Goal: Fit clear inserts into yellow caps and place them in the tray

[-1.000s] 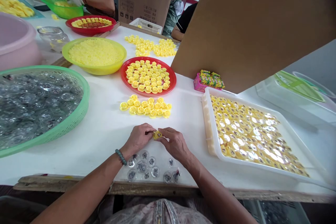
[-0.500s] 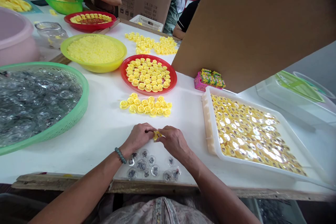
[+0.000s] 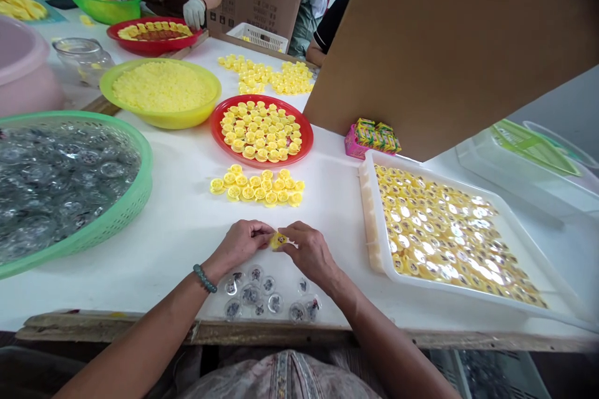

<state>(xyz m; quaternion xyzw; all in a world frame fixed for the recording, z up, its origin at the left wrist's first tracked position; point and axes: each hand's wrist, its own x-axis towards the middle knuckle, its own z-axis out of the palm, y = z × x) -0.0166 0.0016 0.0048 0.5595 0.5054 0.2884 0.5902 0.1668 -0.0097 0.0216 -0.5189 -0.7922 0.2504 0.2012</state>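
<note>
My left hand (image 3: 243,242) and my right hand (image 3: 309,250) meet over the white table, pinching one small round yellow plastic piece (image 3: 277,240) between them. A dark printed picture shows in its middle. Below my hands lie several clear round covers (image 3: 251,294) with dark printed figures, close to the table's front edge. Beyond my fingertips is a loose group of small yellow cup-shaped pieces (image 3: 255,187). More of these stand in a red round tray (image 3: 216,140) behind that group.
At left is a green basket (image 3: 135,199) of clear covers; a yellow basin (image 3: 206,109) of yellow pieces stands behind. A white tray (image 3: 369,224) at right holds finished-looking yellow pieces. A cardboard sheet (image 3: 444,43) leans over the back right. A co-worker's gloved hand (image 3: 194,12) touches another red tray (image 3: 154,47).
My fingers have shifted slightly on the yellow piece, whose printed face now shows more. The co-worker's hands have parted, one into the green basin, one to the far red tray.
</note>
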